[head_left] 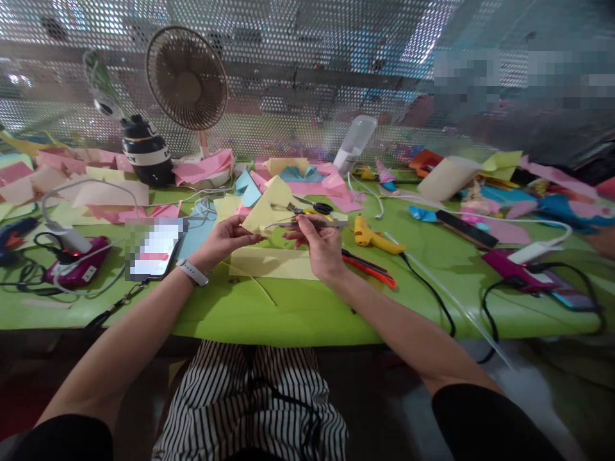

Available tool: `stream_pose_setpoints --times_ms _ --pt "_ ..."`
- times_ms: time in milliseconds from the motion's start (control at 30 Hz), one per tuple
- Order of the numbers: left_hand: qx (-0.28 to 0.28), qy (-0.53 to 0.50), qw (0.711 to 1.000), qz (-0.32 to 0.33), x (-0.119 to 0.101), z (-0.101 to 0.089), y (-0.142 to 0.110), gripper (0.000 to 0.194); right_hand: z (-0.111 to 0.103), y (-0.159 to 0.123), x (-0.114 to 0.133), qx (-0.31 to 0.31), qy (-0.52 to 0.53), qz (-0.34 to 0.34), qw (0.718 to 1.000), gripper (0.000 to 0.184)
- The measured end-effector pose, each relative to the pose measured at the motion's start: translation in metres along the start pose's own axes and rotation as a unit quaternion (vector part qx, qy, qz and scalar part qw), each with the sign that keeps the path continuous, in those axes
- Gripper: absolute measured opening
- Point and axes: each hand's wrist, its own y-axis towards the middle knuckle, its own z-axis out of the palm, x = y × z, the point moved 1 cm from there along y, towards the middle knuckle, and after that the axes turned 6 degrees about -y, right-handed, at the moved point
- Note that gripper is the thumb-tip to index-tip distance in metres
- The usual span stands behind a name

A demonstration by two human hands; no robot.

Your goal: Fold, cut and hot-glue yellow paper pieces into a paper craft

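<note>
My left hand (230, 235) pinches the lower left edge of a folded pale yellow paper piece (271, 203) above the green table. In my right hand (325, 248) is a slim grey pointed tool (331, 223); its thin tip meets the paper's lower edge near my left fingertips. Whether it is tweezers or a craft knife is unclear. Beneath both hands lies a long pale yellow paper strip (273, 264), with a thin yellow sliver (263, 291) at its front. Black-handled scissors (321, 207) rest just behind my right hand. A red and black utility knife (372, 267) lies to its right.
A yellow glue gun (377, 237) trails its cord rightward. A phone (156, 250) lies at left, near a purple power strip (84, 262); another power strip (521, 272) is at right. Behind stand a fan (186, 78), a black bottle (145, 150) and coloured paper scraps (113, 192).
</note>
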Motion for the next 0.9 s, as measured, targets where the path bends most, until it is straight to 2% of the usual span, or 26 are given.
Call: stream_pose_setpoints --times_ms 900 --pt "-0.004 0.007 1.0 0.009 0.0001 -0.0012 -0.0001 0.044 -0.0009 0.0018 0.0003 -0.006 -0.019 -0.011 1.0 0.039"
